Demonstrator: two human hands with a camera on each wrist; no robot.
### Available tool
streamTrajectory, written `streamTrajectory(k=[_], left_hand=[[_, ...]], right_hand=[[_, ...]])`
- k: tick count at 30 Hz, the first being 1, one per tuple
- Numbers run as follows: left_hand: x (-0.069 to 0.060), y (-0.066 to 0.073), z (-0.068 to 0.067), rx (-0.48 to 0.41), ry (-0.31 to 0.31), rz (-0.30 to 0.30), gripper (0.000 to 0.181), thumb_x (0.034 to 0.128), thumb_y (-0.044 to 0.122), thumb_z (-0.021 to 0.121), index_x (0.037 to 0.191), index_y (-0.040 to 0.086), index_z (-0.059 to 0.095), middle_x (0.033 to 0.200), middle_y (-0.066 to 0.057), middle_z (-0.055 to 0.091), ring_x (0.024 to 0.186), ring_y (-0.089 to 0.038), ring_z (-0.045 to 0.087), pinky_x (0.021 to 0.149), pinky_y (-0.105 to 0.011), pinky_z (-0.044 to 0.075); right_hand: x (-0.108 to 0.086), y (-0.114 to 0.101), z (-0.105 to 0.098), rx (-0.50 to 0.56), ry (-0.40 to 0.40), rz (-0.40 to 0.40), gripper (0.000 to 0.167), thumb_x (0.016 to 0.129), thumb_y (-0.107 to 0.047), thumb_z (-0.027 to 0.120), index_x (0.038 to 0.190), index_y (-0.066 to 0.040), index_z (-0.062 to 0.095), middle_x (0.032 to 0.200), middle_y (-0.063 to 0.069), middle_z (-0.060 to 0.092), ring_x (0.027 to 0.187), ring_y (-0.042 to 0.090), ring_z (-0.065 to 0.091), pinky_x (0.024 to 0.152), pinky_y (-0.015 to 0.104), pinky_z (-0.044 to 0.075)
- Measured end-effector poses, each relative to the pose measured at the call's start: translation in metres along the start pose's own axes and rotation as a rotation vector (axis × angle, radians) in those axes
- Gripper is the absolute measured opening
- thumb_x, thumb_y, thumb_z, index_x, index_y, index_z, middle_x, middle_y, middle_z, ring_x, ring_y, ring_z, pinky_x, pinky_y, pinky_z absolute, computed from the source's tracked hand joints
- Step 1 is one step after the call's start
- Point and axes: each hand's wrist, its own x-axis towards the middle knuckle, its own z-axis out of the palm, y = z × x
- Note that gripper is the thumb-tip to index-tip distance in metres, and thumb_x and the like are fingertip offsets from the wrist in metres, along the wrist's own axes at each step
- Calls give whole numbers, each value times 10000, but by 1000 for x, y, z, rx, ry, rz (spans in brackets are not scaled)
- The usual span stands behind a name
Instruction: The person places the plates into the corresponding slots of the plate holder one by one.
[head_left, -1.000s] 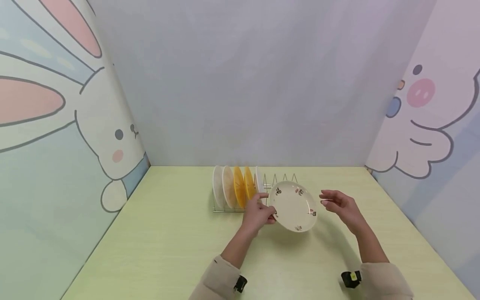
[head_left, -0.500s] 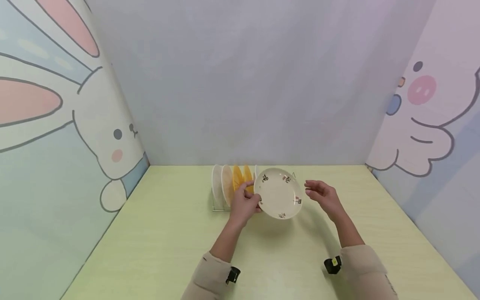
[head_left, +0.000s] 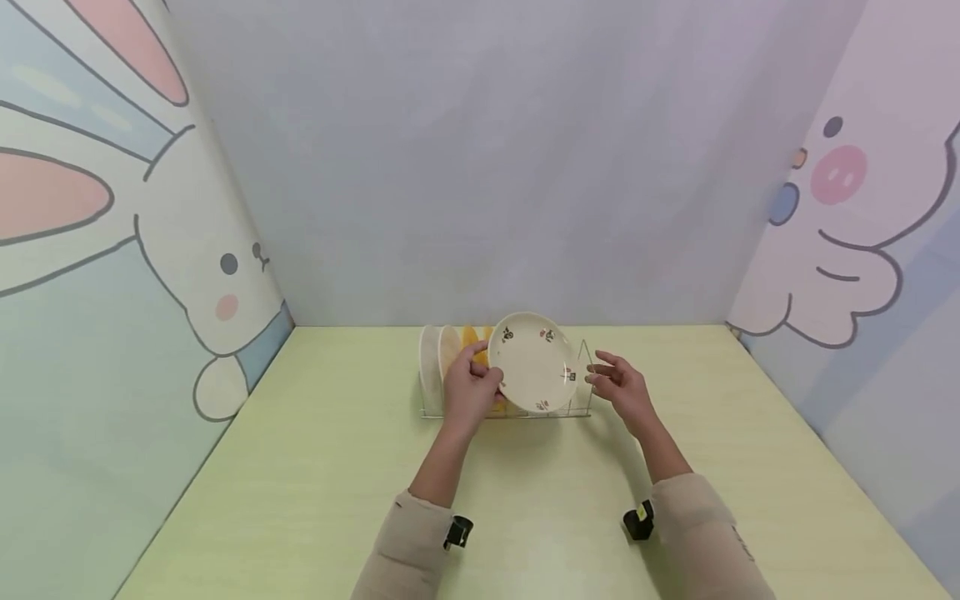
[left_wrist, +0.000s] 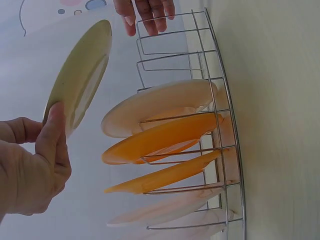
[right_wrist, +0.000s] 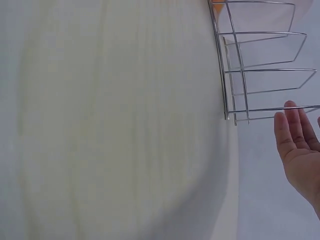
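Observation:
My left hand (head_left: 470,390) pinches the left rim of a cream plate (head_left: 534,364) with small printed figures, thumb on its face. The plate is held up in front of the wire dish rack (head_left: 581,415), clear of its wires in the left wrist view. Several plates stand on edge in the rack, among them an orange plate (left_wrist: 165,137) and a white plate (left_wrist: 160,107). At the rack's right end is my right hand (head_left: 624,392), fingers loosely extended by the end wire; whether they touch it I cannot tell. No object is in that hand.
Beneath the rack lies a pale green tabletop (head_left: 315,467). A grey back wall (head_left: 480,167) rises behind it. Side walls with a cartoon rabbit (head_left: 202,275) and another cartoon animal (head_left: 832,208) flank the table.
The plate has moved left and away from me, up in the head view, over the rack, still pinched by my left hand. My right hand has moved the same way, up to the rack's right end.

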Motion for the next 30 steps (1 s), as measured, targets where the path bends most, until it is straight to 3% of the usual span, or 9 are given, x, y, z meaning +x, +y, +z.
streamTrajectory(k=[4,8,12,17,23,30], left_hand=[[6,3,0,7,14,21,469,778,-38,569,1235,64,562,723,-93,511,531,-270,595,485,-309,533],[12,7,-1,-3,35,35,473,775,-49,571,1237,53,558,738,-99,509,572,-331,606,518,-373,545],[18,10,-2,25,68,43,481,769,-47,581,1241,41,555,754,-98,519,544,-243,594,533,-404,547],[27,12,0,115,102,72,476,770,-19,589,1239,53,566,761,-89,523,560,-173,580,479,-305,532],[37,15,5,311,161,178,446,736,8,593,1181,24,613,731,-66,540,623,-172,534,472,-249,458],[45,14,11,428,176,243,184,735,-24,564,885,-9,670,685,-64,498,606,-165,424,464,-246,334]], right_hand=[[1,2,1,51,25,7,489,930,-43,551,1360,85,355,1107,314,544,854,124,635,784,332,516],[2,3,2,83,36,11,452,922,-44,566,1323,89,406,968,154,626,822,143,642,772,328,520],[2,4,3,116,32,12,401,918,-38,570,1281,84,454,881,89,642,816,172,647,785,352,514],[2,6,4,126,36,15,389,919,-17,558,1277,99,456,865,106,645,822,184,650,793,375,506],[2,8,4,113,40,9,390,925,-23,550,1281,104,455,863,80,651,818,168,650,795,385,503],[2,6,7,103,62,9,379,922,-11,546,1272,109,464,862,75,653,803,158,652,767,339,519]])
